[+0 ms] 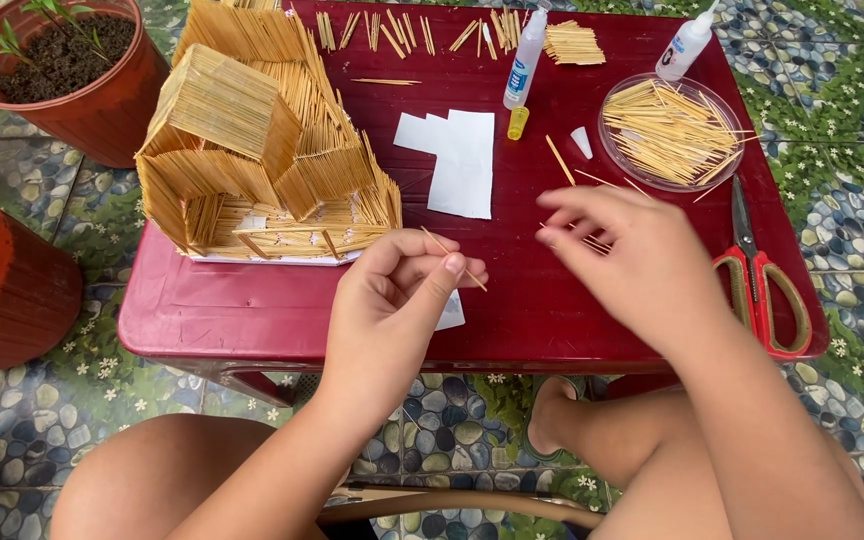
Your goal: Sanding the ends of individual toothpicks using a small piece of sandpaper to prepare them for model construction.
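Note:
My left hand pinches a single thin wooden stick between thumb and fingers, just in front of a model house built from many glued sticks on the left of the red table. To the right, my right hand hovers over a few loose sticks lying on the table, fingers curled down toward them. Whether it grips one cannot be made out. A clear round dish full of sticks sits beyond that hand.
Red-handled scissors lie at the table's right edge. Two glue bottles, their caps, white paper pieces and rows of cut sticks fill the far side. Clay plant pots stand on the pebble floor at left.

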